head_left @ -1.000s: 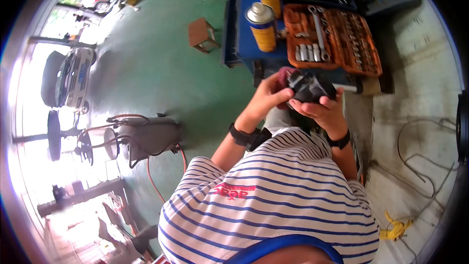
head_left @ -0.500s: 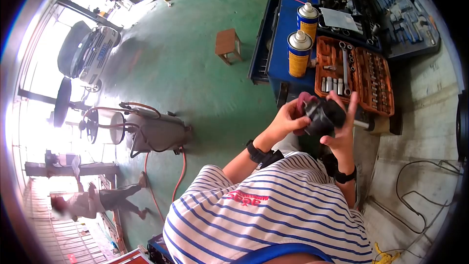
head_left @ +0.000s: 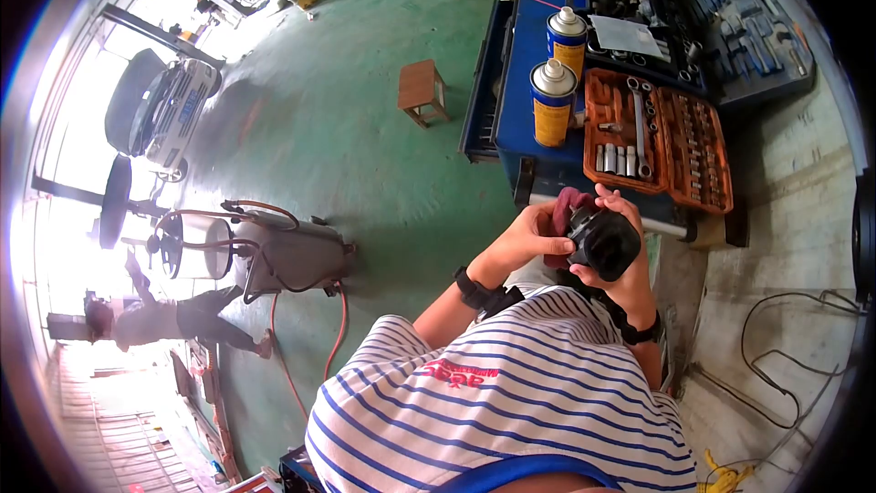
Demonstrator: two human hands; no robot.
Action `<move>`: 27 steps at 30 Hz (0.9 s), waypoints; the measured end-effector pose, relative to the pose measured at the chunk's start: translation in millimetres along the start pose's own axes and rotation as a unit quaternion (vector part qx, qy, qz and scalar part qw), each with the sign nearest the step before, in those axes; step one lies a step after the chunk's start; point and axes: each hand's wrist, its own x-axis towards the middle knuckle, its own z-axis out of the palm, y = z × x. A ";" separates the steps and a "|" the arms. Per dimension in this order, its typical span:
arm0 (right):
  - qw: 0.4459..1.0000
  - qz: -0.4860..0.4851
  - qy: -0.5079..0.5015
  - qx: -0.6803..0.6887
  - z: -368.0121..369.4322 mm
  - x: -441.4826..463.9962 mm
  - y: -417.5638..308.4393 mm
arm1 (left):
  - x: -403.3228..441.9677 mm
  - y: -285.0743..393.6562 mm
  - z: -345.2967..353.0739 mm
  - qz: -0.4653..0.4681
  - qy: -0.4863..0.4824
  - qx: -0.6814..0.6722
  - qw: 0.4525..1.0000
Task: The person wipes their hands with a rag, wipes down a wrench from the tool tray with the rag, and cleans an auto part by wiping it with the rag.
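Note:
My left hand (head_left: pixel 531 239) is closed, pinching a maroon cloth (head_left: pixel 568 206) against the side of a black part with a wide, dark, rounded opening or face (head_left: pixel 610 245). I cannot make out exactly what kind of part it is. My right hand (head_left: pixel 630 288) wraps round the same part from the right and below, its fingertips showing at the top. Both hands are in front of my striped shirt, near the corner of a blue tool cabinet (head_left: pixel 520 119). Just beyond them lies an open orange socket set (head_left: pixel 610 173) with a long wrench (head_left: pixel 639 123) on it.
Two blue-and-yellow spray cans (head_left: pixel 552 110) stand on the cabinet. A grey tool case (head_left: pixel 748 36) lies open behind. On the green floor are a wooden stool (head_left: pixel 421 89), a grey tank (head_left: pixel 287 251) and a red hose (head_left: pixel 339 333). Another person (head_left: pixel 182 315) walks at the left.
My right hand's spread fingers have closed round the black part, and its dark face has turned into view. The person at the left has moved, one arm now stretched out.

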 end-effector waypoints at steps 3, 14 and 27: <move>0.999 -0.053 0.004 -0.007 0.1 0.0 -0.3 | 0.0 1.6 -0.4 -0.001 -0.001 -0.004 1.000; 0.987 -0.152 0.013 -0.045 -0.3 1.6 0.3 | -1.2 6.8 -2.0 0.016 -0.020 0.011 1.000; 0.977 -0.193 0.033 -0.082 -2.8 -4.7 6.5 | -1.0 -4.5 2.2 0.026 0.027 -0.005 0.999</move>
